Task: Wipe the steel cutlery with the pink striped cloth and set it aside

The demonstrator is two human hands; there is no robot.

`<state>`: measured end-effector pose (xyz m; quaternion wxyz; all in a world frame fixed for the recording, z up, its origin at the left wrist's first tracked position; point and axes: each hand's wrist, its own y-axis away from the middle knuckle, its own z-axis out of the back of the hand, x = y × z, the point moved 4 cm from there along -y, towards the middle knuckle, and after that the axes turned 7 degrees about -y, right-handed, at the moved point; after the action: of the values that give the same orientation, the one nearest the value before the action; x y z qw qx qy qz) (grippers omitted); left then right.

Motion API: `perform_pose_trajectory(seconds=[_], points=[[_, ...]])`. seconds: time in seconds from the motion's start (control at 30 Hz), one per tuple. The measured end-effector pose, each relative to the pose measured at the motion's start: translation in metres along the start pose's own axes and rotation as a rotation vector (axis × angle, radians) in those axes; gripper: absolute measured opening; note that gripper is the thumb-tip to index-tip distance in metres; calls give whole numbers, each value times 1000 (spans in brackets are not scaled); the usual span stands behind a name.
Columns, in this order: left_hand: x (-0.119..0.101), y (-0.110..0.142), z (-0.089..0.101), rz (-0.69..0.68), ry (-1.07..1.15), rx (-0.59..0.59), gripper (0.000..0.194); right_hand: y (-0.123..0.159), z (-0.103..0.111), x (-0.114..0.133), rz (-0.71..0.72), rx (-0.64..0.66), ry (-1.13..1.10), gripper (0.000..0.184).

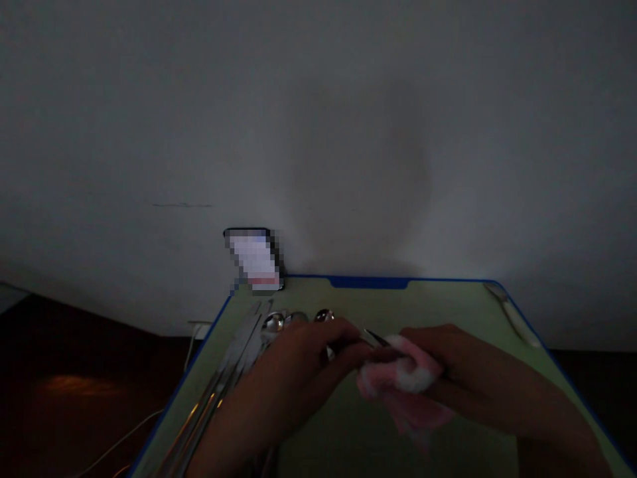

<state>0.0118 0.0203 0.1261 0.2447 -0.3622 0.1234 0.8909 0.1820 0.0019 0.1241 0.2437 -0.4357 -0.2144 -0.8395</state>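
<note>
My right hand (448, 365) is closed round a pink and white cloth (398, 378), which hangs down below the fingers. A slim metal piece of cutlery (377, 337) pokes out of the cloth; its kind is hidden. My left hand (328, 358) is closed, its fingertips pinching at the cutlery close beside the cloth. Behind and left of that hand lie shiny spoons (273, 323), partly covered by it. Several table knives (243, 338) lie lengthwise along the table's left side, their handles toward me.
The pale green table (448, 302) has a blue rim and stands against a grey wall (149, 133). A phone (253, 259) leans on the wall at the back left. One more piece of cutlery (512, 315) lies at the back right corner. A white cable (129, 428) runs left of the table.
</note>
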Motion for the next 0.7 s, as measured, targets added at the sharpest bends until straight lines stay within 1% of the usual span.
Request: perform_pose_trajectory(seconds=[0.07,0.13,0.2,0.27,0.33,0.43,0.53,0.63,0.7], points=[[-2,0,-1,-20,5,10,23,0,-2,2,7,18,-64,12],[-3,0,-1,-15,10,-9,22,-1,-6,4,19,41,-165,14],[-4,1,0,-8,-5,-23,23,-2,-6,5,42,0,-231,23],[-4,2,1,-10,-23,-33,24,-4,-5,4,53,-79,-215,32],[-4,2,3,-15,-31,-60,23,-8,-6,2,19,-127,-144,36],[-4,2,4,-11,-24,-95,19,-15,-11,-2,-61,-113,-83,36],[-4,1,3,1,-13,-88,20,-18,-13,-3,-85,-121,-90,39],[-5,1,4,-5,23,-82,22,-14,-11,-1,-26,-89,-146,38],[-5,1,5,-11,57,-61,22,-9,-8,0,21,-49,-171,33]])
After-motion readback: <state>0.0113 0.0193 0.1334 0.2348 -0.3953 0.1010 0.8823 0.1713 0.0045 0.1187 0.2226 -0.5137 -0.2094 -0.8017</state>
